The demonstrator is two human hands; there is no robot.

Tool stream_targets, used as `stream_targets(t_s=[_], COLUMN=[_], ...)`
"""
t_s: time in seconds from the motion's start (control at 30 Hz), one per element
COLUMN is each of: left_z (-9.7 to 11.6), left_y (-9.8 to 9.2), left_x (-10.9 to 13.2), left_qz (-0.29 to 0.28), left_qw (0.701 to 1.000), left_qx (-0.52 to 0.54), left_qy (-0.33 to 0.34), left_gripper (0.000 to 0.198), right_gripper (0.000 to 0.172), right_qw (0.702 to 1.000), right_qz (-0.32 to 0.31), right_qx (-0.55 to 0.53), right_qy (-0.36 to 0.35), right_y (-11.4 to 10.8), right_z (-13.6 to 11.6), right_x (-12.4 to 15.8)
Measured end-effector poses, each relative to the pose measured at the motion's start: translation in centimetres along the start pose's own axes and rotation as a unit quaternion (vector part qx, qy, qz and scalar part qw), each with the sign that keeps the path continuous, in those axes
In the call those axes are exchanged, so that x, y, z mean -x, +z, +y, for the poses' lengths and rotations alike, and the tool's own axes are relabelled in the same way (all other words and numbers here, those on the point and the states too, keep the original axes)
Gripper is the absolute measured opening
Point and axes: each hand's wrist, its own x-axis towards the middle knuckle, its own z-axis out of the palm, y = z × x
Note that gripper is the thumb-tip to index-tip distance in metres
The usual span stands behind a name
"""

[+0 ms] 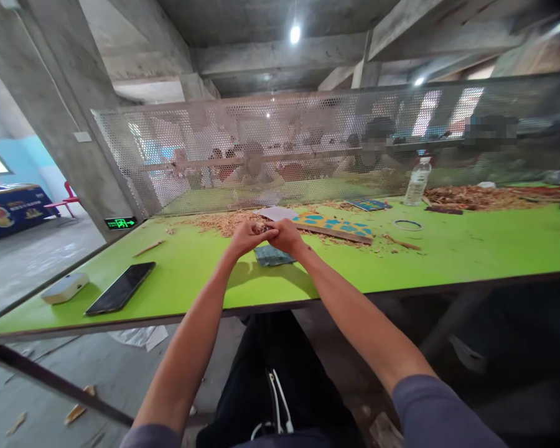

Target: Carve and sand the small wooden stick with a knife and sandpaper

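Where they meet, the curled hands (247, 238) pinch a wood piece (263, 229).

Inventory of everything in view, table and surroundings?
Lime-green tabletop: 1, green, under everything listed
Black smartphone: 1, black, near left of table
Rounded box: 1, white, left of smartphone
Clear plastic water bottle: 1, clear, far table edge
Wood shaving piles: 2, tan, centre and far right
Patterned board: 1, blue and yellow, right of hands
Perforated metal screen: 1, grey, beyond table
Small pale object: 1, pale, between hands
Left hand: 1, grey sleeve, centre
Right hand: 1, grey sleeve, touching left hand
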Motion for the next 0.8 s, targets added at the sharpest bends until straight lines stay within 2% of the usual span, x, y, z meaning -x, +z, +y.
stream_targets(t_s=[0.07,0.33,0.8], left_z=[-0.09,-0.48,-0.62], left_y=[-0.14,-0.33,-0.14], left_x=[0.28,0.46,0.64], left_qz=[-0.008,0.037,0.046], left_qw=[1.000,0.995,0.992], left_qx=[-0.015,-0.090,-0.114], left_qy=[0.003,0.015,0.022], left_gripper=[0.066,0.065,0.064], right_gripper=[0.022,0.022,0.028], right_qw=[1.000,1.000,0.998], right_qz=[-0.007,-0.023,-0.054], right_qx=[0.008,0.016,0.012], right_qy=[-0.006,-0.006,-0.014], right_y=[-0.15,-0.29,-0.05], right_z=[0.18,0.50,0.56], right_x=[0.54,0.76,0.73])
